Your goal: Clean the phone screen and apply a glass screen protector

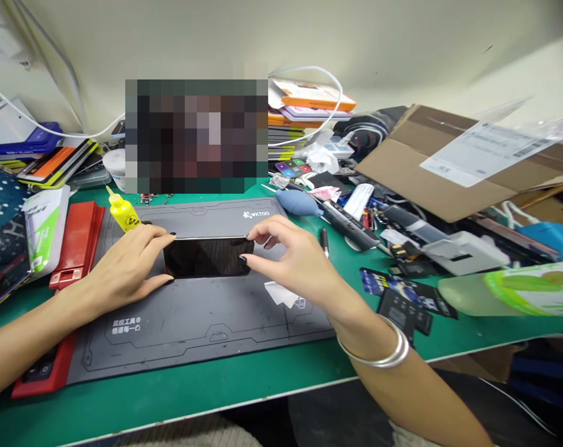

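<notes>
- Left hand (130, 264): thumb and fingers gripping the opposite long edges of a dark-screened phone (204, 259) at its left end.
- Right hand (293, 253): partly curled; index fingertip at the phone's upper right corner, thumb over its right end. Cannot tell whether it grips.
- Phone: lengthwise, screen up, over the middle of a grey mat (169, 329).
- White scrap (281, 294): on mat, below right wrist.
- Yellow bottle (121, 213): upright, just beyond left hand.
- Blue-grey blower bulb (298, 203): beyond right hand.
- Green tabletop (188, 400): beneath the mat.
</notes>
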